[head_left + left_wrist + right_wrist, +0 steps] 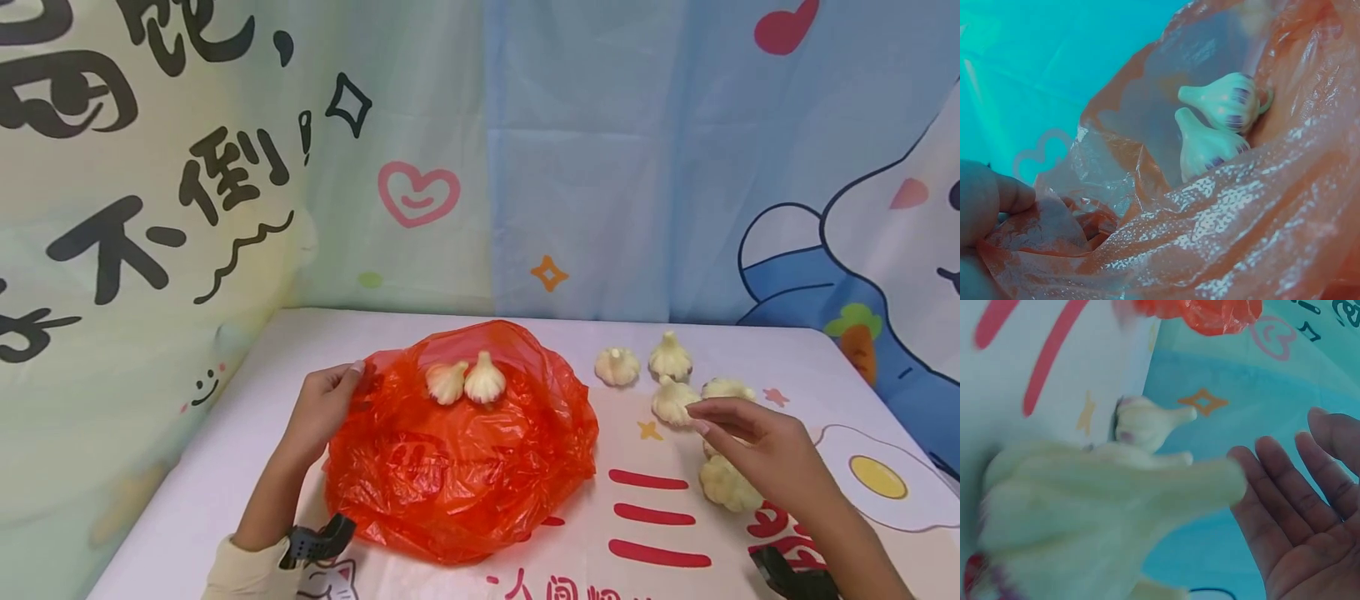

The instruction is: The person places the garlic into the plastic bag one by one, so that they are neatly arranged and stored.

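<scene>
My left hand (322, 412) pinches the left rim of a red plastic bag (465, 475), thumb on top; in the left wrist view the thin film (1041, 231) is bunched at the fingers. Two garlic bulbs (485, 379) lie side by side inside the bag's open mouth. On the right, my right hand (780, 454) hovers over loose garlic bulbs (729, 485) with nothing in it. The right wrist view shows its fingers (1279, 487) extended and the palm bare, apart from a large blurred garlic bulb (1072, 519) close to the camera.
Several more garlic bulbs (670, 357) stand at the back right of the table, beyond the right hand. The printed table cover (652, 517) carries red stripes and a fried egg. A patterned curtain (585, 150) hangs behind the table.
</scene>
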Available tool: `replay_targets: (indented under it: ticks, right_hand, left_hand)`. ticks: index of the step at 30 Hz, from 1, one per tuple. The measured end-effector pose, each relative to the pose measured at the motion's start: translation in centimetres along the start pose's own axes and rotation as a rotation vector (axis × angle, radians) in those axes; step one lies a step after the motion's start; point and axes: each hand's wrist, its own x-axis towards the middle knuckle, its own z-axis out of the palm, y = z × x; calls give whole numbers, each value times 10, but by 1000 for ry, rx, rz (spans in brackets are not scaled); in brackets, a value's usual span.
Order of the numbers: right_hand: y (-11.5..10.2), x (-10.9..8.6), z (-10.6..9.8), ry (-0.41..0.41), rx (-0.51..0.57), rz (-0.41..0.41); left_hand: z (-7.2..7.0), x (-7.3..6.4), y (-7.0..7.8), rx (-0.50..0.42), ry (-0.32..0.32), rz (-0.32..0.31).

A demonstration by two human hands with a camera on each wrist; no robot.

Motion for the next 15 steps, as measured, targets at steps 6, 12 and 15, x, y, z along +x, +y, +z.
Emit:
replay_targets:
  ticks: [6, 12, 15]
  right_hand:
    - [17, -10, -6, 59, -43, 21]
    - [32, -22, -7, 17, -48, 111]
    - [35, -25, -7, -19, -43, 136]
  left_hand:
    - [-3, 0, 1, 3, -6, 0]
    - [-1, -1, 2, -32, -25, -11]
    - [-1, -1, 2, -32, -20, -18]
